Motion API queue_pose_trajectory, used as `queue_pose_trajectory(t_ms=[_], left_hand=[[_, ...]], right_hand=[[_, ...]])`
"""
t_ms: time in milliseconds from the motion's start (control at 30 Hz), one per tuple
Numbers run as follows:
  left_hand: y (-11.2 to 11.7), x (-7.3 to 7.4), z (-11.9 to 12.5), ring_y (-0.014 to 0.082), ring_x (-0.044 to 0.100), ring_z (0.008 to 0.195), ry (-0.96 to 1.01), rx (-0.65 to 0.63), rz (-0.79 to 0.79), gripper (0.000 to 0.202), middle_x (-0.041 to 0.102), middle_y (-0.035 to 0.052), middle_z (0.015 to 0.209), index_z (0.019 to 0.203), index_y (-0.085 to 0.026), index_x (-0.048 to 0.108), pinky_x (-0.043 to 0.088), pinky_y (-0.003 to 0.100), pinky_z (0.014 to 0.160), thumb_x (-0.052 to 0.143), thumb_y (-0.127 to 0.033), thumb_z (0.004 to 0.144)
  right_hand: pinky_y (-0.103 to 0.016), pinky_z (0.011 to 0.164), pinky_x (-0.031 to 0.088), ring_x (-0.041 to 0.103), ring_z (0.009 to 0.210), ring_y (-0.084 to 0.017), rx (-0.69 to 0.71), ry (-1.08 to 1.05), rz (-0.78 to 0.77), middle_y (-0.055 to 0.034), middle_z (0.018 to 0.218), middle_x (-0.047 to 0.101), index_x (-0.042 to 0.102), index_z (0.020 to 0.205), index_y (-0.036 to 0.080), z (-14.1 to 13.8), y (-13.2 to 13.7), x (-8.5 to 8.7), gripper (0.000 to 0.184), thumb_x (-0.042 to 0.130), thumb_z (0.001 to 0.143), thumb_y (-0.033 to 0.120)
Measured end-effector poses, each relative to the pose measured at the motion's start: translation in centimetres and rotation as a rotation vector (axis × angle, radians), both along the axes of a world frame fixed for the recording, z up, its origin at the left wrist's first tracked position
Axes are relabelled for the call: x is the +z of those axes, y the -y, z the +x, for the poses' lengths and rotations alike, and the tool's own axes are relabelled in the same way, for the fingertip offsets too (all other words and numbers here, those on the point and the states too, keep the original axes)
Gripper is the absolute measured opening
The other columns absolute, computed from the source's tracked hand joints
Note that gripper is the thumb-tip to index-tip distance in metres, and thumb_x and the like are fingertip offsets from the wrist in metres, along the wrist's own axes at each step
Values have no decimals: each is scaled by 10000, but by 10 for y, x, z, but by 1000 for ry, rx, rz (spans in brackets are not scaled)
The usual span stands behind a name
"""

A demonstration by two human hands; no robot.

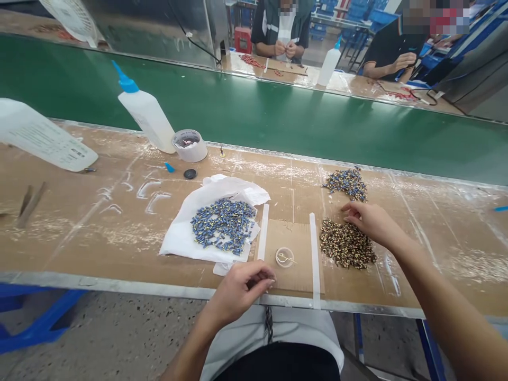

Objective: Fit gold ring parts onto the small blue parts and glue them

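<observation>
My left hand (245,286) is above the table's near edge, thumb and fingers pinched together; whatever is between the tips is too small to make out. My right hand (369,222) reaches over the far side of a pile of small brass-and-dark parts (345,248), fingertips closed together, their contents unclear. Behind it lies a smaller pile of blue-and-brass pieces (347,182). Between my hands, a small clear cup (283,257) with a thin pin-like tool (288,259) sits on a cardboard piece (297,280). Many small blue parts (222,225) lie on a white sheet (178,241) at left.
A blue-tipped white bottle (148,116), a tape roll (192,151) and a black cap (190,173) stand toward the back. Another white bottle (43,137) leans at far left. Beyond the green belt (254,116), two people work near another bottle (329,63).
</observation>
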State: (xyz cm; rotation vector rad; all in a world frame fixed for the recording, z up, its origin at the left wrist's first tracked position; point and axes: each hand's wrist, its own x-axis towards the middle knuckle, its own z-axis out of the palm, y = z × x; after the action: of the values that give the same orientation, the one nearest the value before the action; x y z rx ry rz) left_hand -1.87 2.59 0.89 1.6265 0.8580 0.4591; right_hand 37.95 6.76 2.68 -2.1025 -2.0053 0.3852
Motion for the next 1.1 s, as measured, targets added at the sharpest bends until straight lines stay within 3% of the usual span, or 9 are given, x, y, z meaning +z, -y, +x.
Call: queue_pose_trajectory(t_ms=[133,267,400,533,633,767,933,1100], left_hand=[[1,-2,0,123,607,672,33,12,-34,180,663,37,782,923,-148,660,473,204,611,572,-303,948],[1,1,1,115,593,650,63,28,-49,188,655,32,754,909,-139,657,464,198,598,592,-312,938],[3,6,3,114,577,635,80,45,-65,199,651,30,735,904,-131,643,447,199,576,593,-320,941],[7,16,7,114,562,660,66,66,-17,171,650,30,756,911,-136,652,425,196,573,595,-294,942],[12,27,11,130,595,732,70,74,65,126,671,39,806,919,-142,670,460,215,658,594,-242,934],[17,39,17,140,630,802,83,70,160,102,707,38,867,946,-154,694,469,231,755,599,-184,925],[22,41,25,134,647,748,107,75,202,126,730,42,857,970,-145,718,473,220,695,605,-185,933],[25,38,30,135,637,703,89,74,296,125,727,39,808,933,-146,722,461,224,653,610,-201,941]], right_hand=[[-335,662,472,675,733,-243,26,-22,56,-59,789,732,686,864,219,-10,0,6,151,578,844,322],[-314,635,465,634,667,-203,-16,-119,185,-51,763,699,665,920,205,-25,22,19,242,542,922,413],[-304,640,503,641,675,-191,-190,-381,272,-52,802,715,708,873,210,-47,60,25,269,624,896,465],[-298,654,571,690,747,-208,-378,-712,223,-61,859,744,754,995,222,-72,98,17,294,748,809,450],[-305,717,595,696,819,-205,-356,-864,197,-61,936,736,755,1057,242,-94,120,8,310,779,791,401],[-279,681,581,672,816,-184,-266,-934,221,-62,975,700,767,1016,261,-128,140,1,182,724,856,336],[-293,670,596,684,816,-198,-209,-1016,219,-66,967,711,768,973,263,-164,151,6,118,708,873,284],[-314,673,620,707,729,-197,-317,-1162,113,-45,840,733,747,976,239,-179,153,11,165,753,837,326]])
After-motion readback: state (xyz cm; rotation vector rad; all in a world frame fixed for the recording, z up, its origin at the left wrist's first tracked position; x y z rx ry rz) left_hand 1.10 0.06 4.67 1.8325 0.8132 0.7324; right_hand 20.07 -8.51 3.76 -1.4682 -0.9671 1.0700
